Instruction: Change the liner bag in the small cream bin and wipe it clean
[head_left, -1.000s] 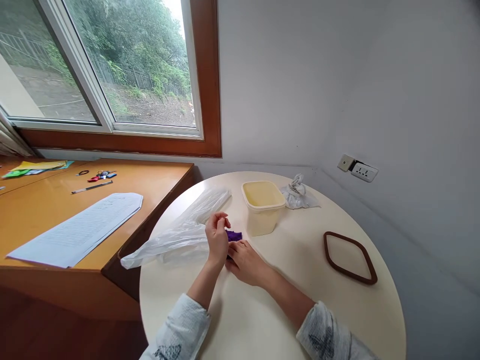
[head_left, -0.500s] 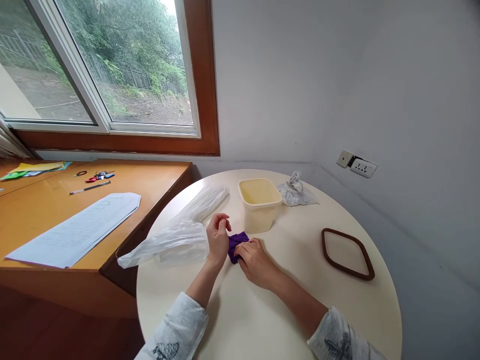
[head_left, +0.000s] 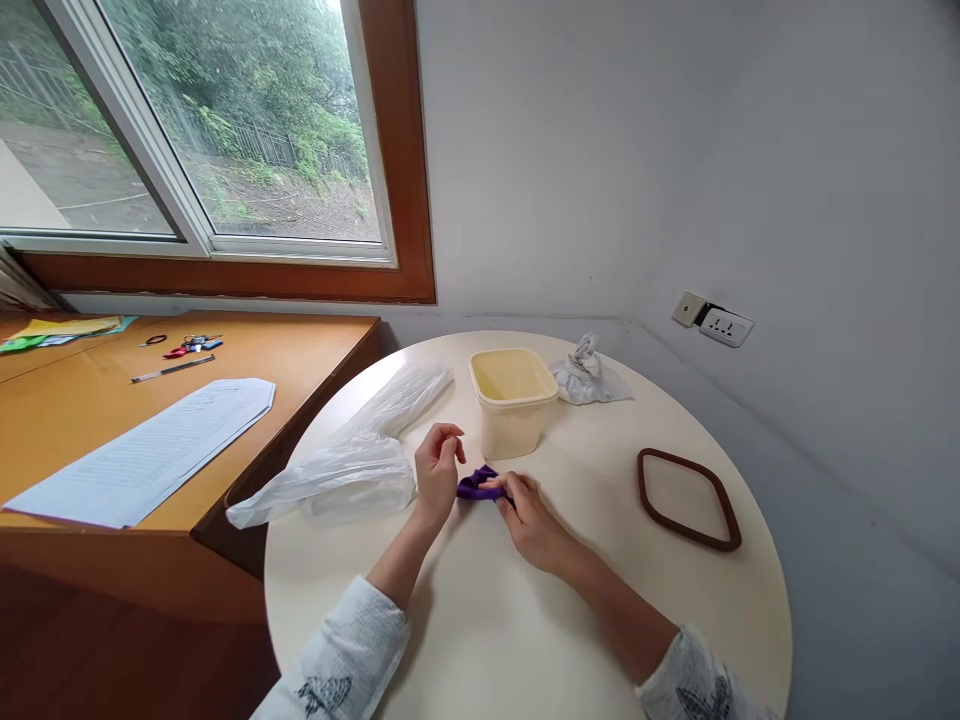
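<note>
A purple cloth [head_left: 480, 484] lies bunched on the round table, in front of a pale yellow plastic tub [head_left: 513, 400]. My right hand [head_left: 531, 520] has its fingers closed on the cloth's right side, pinching it. Against the cloth's left end stands my left hand [head_left: 436, 470], on its edge. Its fingers are loosely curled and apart, with nothing seen between them. Just left of that hand a crumpled clear plastic bag [head_left: 352, 460] stretches across the table. The tub has no lid on, and no contents show.
A brown rounded-square ring [head_left: 688, 500] lies at the right of the round table [head_left: 480, 620]. Behind the tub's right side sits a knotted plastic bag [head_left: 589, 375]. The wooden desk at left holds paper sheets [head_left: 150, 450], a pen [head_left: 172, 369] and keys [head_left: 196, 343].
My right hand has shifted slightly right, drawing the cloth into a flatter, narrower bunch. My left hand stays nearly in place. The whole view has tilted and shifted a little.
</note>
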